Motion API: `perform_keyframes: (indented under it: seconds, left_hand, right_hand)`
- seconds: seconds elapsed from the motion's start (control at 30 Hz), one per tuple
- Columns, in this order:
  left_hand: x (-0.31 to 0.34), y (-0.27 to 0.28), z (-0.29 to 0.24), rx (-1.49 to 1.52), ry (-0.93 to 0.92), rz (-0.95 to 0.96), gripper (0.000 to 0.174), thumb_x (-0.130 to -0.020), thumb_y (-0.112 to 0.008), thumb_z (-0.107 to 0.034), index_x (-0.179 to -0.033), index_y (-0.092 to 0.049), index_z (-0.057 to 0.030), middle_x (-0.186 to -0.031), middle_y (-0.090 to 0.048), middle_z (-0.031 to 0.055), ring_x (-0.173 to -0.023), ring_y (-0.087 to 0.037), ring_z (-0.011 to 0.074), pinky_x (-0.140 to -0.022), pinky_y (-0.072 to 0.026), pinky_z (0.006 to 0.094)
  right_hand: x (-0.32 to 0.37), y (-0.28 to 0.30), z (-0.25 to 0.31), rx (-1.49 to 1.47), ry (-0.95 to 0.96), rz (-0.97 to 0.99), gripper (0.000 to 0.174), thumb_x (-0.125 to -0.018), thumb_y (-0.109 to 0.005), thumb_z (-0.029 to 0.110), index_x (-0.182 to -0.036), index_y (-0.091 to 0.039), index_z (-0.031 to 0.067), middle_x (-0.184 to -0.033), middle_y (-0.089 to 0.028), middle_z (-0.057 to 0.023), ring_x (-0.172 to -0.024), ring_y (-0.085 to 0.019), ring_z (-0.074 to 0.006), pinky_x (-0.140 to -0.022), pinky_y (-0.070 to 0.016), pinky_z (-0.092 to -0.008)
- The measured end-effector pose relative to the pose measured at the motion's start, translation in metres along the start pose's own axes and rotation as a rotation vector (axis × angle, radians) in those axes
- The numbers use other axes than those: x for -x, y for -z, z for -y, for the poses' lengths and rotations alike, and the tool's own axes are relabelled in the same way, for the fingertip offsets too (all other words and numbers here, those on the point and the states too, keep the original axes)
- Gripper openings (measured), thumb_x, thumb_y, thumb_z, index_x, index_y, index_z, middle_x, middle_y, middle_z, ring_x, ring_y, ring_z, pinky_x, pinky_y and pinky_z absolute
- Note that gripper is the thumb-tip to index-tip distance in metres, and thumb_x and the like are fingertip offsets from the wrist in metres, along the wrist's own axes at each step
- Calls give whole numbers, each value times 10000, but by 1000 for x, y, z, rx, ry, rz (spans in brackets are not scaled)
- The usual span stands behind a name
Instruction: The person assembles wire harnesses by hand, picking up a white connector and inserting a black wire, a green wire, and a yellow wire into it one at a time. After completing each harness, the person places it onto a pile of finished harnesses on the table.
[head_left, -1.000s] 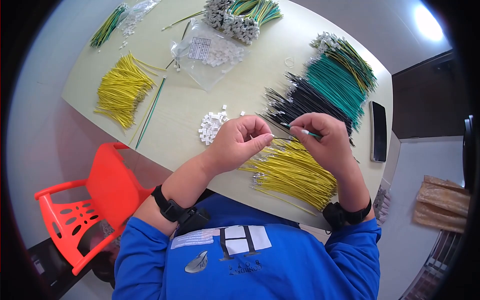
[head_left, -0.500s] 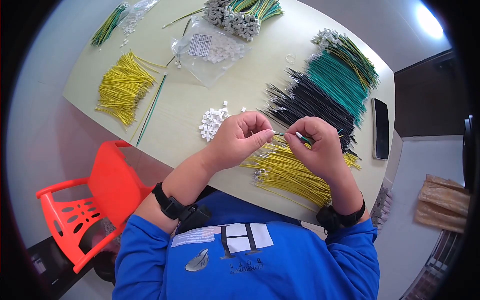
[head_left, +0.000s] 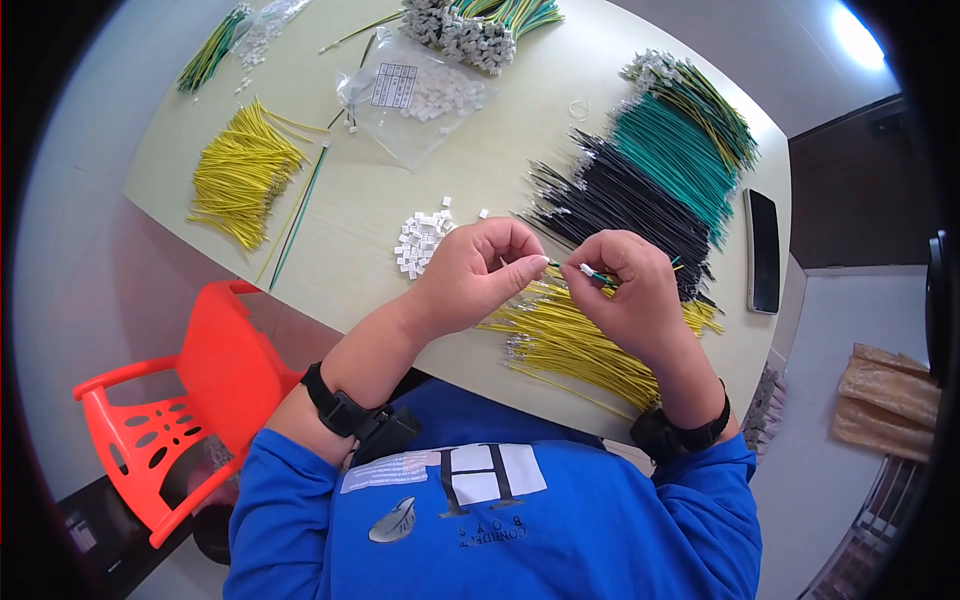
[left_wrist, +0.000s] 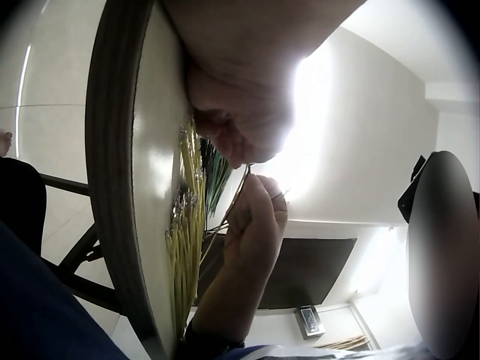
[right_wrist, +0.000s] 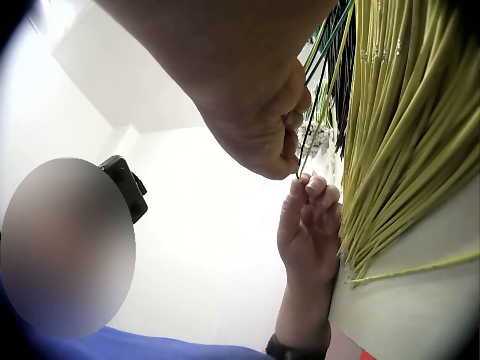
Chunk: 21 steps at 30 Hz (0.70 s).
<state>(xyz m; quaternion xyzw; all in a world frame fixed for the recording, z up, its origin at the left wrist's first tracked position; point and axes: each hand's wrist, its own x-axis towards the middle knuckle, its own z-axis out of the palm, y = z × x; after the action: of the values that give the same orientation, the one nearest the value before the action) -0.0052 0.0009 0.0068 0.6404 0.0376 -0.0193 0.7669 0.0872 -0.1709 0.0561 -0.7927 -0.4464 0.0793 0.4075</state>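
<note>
My left hand (head_left: 485,278) pinches a small white connector (head_left: 546,261) between thumb and fingertips, above the table. Close beside it, my right hand (head_left: 628,295) pinches thin wires just short of that connector. Green, black and yellow wires (right_wrist: 321,75) run through the right fingers in the right wrist view. Another white connector (head_left: 588,270) shows at the right hand's fingers, beside the wires. The connector's openings are hidden by fingertips. Beneath both hands lies a spread of yellow wires (head_left: 580,345) with metal-tipped ends. Loose white connectors (head_left: 420,243) lie in a pile behind the left hand.
Black wires (head_left: 620,205) and green wires (head_left: 675,150) lie beyond the right hand, with a phone (head_left: 762,250) near the table edge. A clear bag (head_left: 410,105) of connectors and a yellow wire bundle (head_left: 240,180) lie farther off. A red chair (head_left: 215,370) stands left.
My right hand has moved left and closer to my left hand, bringing the wires to the connector. The left hand has hardly moved.
</note>
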Motion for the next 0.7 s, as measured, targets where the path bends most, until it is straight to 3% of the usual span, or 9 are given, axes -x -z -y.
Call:
perform_keyframes:
  seconds: [0.27, 0.7]
  left_hand:
    - [1, 0, 0, -67, 3, 3, 83, -881, -593, -61, -936, -562, -8, -842, -569, -3, -764, -525, 35, -667, -428, 175]
    - [2, 4, 0, -46, 21, 63, 106, -878, -603, -68, -951, -562, -4, -851, -579, 2, -762, -543, 41, -669, -440, 174]
  right_hand:
    - [2, -1, -5, -85, -92, 53, 87, -753, -673, 35, -750, -590, 8, -673, -557, -57, -575, -537, -115, -516, -431, -230]
    - [4, -1, -3, -29, -51, 109, 100, -771, -674, 38, -758, -581, 3, -685, -561, -59, -574, -521, -117, -518, -423, -235]
